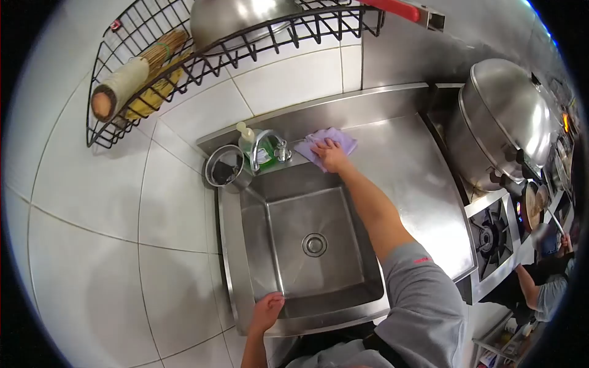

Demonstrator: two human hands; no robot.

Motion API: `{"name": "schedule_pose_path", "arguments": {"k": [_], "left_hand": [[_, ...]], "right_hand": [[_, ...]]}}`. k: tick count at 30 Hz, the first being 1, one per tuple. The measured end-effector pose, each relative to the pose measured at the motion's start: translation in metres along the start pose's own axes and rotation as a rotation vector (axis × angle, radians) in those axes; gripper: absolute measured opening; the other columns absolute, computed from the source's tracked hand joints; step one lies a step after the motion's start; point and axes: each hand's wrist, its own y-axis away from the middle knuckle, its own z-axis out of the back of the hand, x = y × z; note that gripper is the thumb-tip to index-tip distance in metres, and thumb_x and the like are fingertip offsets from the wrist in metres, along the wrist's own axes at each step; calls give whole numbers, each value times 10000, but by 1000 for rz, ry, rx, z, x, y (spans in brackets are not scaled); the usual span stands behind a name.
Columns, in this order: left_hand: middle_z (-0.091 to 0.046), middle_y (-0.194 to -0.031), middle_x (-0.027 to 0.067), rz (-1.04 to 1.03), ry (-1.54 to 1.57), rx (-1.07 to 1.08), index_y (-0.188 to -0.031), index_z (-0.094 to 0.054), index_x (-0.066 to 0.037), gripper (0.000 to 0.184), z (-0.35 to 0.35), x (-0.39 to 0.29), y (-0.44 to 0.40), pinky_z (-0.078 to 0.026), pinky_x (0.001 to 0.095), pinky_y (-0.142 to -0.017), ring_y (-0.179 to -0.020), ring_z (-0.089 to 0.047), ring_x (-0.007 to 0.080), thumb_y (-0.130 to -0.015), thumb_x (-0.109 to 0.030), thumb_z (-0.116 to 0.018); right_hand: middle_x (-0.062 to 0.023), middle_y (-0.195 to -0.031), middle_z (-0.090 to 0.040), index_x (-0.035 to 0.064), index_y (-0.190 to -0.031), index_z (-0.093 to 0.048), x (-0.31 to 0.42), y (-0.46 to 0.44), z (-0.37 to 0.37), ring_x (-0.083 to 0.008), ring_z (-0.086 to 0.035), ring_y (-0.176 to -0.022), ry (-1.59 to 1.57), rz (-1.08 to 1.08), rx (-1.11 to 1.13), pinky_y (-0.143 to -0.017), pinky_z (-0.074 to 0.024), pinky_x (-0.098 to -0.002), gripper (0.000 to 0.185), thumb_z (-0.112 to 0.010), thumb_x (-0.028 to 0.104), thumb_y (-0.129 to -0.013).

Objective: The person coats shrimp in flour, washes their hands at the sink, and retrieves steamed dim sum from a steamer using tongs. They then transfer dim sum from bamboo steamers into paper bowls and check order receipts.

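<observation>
My right hand (331,155) presses down on a lilac cleaning cloth (345,140), its fingers on top of the crumpled fabric. The cloth lies on the steel counter behind the sink, just right of the tap (283,151). My left hand (267,311) hovers by the near left corner of the steel sink (288,230); its fingers are curled in, and nothing shows in them. A bottle of green dish soap (264,152) with a pump stands behind the tap. Left of it is a steel container (215,168) with something dark inside.
A black wire rack (245,54) hangs above, holding a bamboo brush (138,70) and a metal bowl (239,21). A red handle (392,7) juts out there. At right are a large steel pot (506,122), a gas burner (489,238) and another person's arm (529,287).
</observation>
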Motion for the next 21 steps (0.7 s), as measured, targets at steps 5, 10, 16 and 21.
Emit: {"name": "schedule_pose_path", "arguments": {"k": [5,10,16,21], "left_hand": [[-627,-927,42,31,11,56,-1100,-579,-37,294,19,-7,-20,-482,251,-676,-773,-580,104,-886,-238,-578],[-577,-1128,175,-365,-200,219,-1122,-584,-41,335,-10,-40,-78,-447,363,-866,-997,-574,272,-830,-200,-618],[-374,-1321,233,-726,-607,289,-1114,-584,-28,430,-72,-124,-111,-322,429,-1007,-1209,-374,371,-733,-189,-700],[-511,-1023,210,-949,-429,322,-965,-564,4,222,-202,-127,-95,-417,448,-842,-988,-492,374,-756,-72,-574]], "right_hand": [[33,-1497,-186,352,-1370,-340,-91,59,69,-375,-176,-1351,8,-519,298,-1019,-187,-634,548,-471,364,-839],[-33,-1486,-188,308,-1338,-400,-6,268,93,-385,-138,-1346,181,-351,292,-935,-179,-721,494,-479,361,-853],[-69,-1498,-144,294,-1394,-302,119,485,154,-429,-70,-1357,34,-754,340,-963,-123,-724,648,-538,382,-798],[-81,-1460,-221,281,-1381,-327,62,449,201,-495,-130,-1317,-51,-809,471,-956,-260,-677,744,-635,320,-705]]}}
